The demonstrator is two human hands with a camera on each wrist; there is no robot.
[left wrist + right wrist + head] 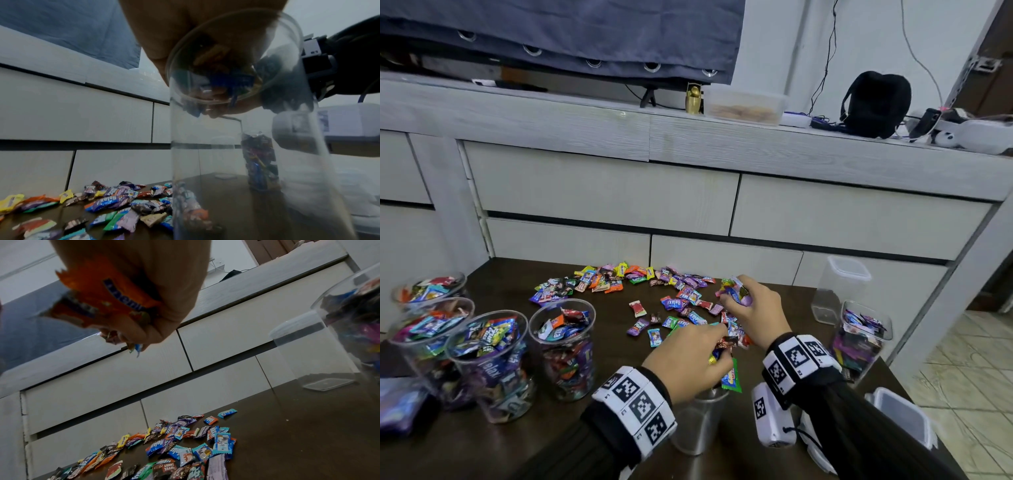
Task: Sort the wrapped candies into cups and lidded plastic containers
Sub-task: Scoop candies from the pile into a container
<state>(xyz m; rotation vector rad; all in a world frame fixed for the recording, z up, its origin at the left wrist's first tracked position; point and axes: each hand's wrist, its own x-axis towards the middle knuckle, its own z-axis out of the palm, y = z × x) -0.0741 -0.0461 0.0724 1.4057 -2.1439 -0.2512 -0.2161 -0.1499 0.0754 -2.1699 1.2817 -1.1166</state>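
Wrapped candies (pixel 654 294) lie scattered in a loose multicoloured spread at centre frame on the dark table (pixel 510 274). Four clear cups (pixel 563 346) at lower left are filled with sorted candies; a filled lidless container (pixel 859 339) stands at right, an empty lidded one (pixel 839 287) behind it. Left hand (pixel 685 359), lower centre, is palm down above a clear cup (pixel 698 421), fingers curled round a small bunch of candies. Right hand (pixel 753 308), right of centre over the spread, has its fingers closed round several candies, an orange wrapper (pixel 98 295) among them in the wrist view.
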